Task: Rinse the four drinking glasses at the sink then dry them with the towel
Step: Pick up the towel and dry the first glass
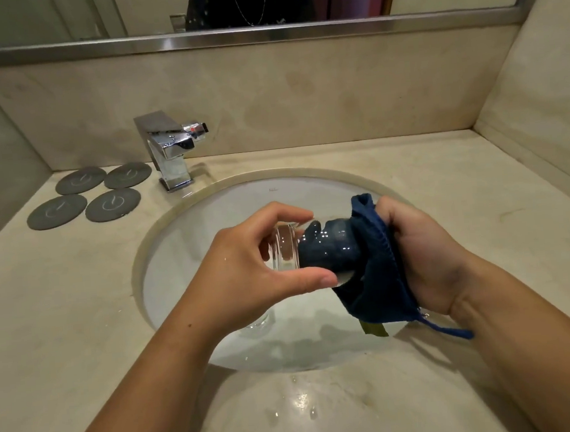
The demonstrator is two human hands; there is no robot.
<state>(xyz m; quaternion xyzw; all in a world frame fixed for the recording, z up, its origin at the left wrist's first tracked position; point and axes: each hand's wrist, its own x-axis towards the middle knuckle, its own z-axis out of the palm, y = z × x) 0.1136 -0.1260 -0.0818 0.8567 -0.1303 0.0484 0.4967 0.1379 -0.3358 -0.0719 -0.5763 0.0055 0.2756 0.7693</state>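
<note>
My left hand (246, 266) grips the thick base of a clear drinking glass (284, 248), held on its side above the sink basin (189, 237). A dark blue towel (373, 277) is stuffed into the glass's open end and shows through its wall. My right hand (419, 256) clutches the towel's outer part at the glass mouth. Another glass (259, 321) lies low in the basin, mostly hidden under my left wrist. No water runs from the chrome faucet (169, 150).
Four round grey coasters (87, 195) lie on the beige stone counter left of the faucet. A mirror (243, 4) spans the back wall and reflects a person's torso. Water drops sit on the counter's front edge (301, 402). Walls close in on both sides.
</note>
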